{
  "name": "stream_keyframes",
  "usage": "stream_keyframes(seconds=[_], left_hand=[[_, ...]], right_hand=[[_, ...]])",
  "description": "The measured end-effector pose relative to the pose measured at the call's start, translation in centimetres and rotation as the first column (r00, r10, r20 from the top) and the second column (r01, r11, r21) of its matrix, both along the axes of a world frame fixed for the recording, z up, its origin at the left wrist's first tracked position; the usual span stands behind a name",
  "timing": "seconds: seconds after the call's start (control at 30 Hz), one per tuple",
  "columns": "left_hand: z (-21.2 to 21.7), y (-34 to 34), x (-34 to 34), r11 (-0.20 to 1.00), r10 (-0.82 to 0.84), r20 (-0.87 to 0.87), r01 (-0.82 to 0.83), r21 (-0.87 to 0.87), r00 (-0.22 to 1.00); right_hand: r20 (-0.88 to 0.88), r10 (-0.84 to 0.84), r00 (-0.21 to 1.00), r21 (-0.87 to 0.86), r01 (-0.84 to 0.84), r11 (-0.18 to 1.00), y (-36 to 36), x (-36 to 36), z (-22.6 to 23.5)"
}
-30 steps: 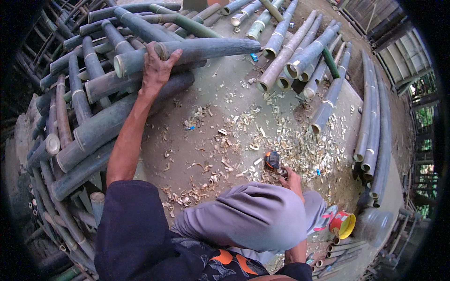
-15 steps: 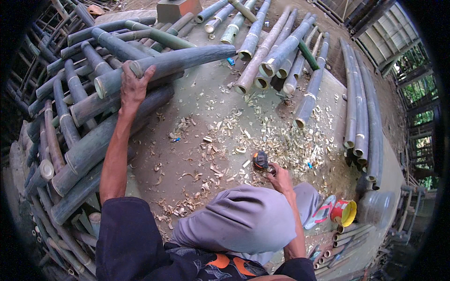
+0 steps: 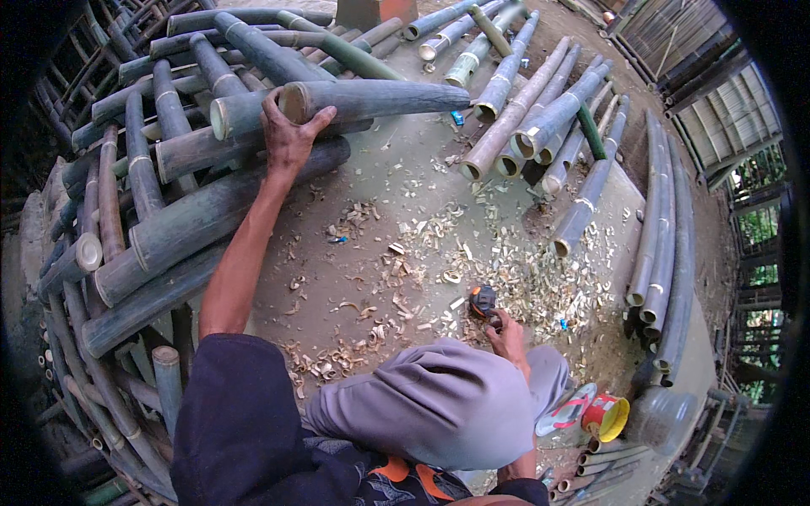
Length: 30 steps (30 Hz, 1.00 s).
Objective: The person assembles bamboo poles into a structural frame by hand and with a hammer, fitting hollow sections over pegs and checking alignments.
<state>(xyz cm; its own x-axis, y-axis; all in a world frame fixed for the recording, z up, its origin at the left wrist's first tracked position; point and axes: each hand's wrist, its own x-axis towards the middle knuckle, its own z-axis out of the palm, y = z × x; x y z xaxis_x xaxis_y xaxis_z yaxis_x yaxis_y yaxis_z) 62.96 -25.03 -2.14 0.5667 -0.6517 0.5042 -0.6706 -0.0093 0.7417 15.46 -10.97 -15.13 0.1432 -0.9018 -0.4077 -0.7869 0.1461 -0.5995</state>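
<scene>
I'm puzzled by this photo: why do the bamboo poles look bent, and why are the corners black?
Head view: a fisheye lens bows the straight bamboo poles toward the rim and leaves black corners. Light is soft daylight with no glare; the left hand and right hand look sharp, while the stack at far left falls into shadow.

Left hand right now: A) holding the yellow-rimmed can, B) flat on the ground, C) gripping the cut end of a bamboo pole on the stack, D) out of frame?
C: the left hand wraps the cut end of a bamboo pole atop the pile.
</scene>
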Motion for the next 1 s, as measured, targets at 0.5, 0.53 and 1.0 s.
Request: stream_keyframes(seconds=[0.5, 0.53, 1.0], left_hand=[[11.6, 10.9, -13.3, 0.388, -0.854, -0.470, 0.875, -0.289, 0.224], [13.8, 11.7, -14.6, 0.172, -0.910, -0.415, 0.922, -0.348, 0.014], [15.1, 8.0, -16.6, 0.485, -0.845, 0.093, 0.828, -0.281, 0.526]], right_hand=[[0.043, 0.058, 0.997, -0.029, -0.057, 0.998, 1.0, 2.8, -3.9], [0.053, 0.065, 0.996, -0.024, -0.064, 0.998, 1.0, 2.9, -4.3], [0.188, 0.126, 0.974, 0.014, -0.130, 0.991, -1.0, 2.5, -6.9]])
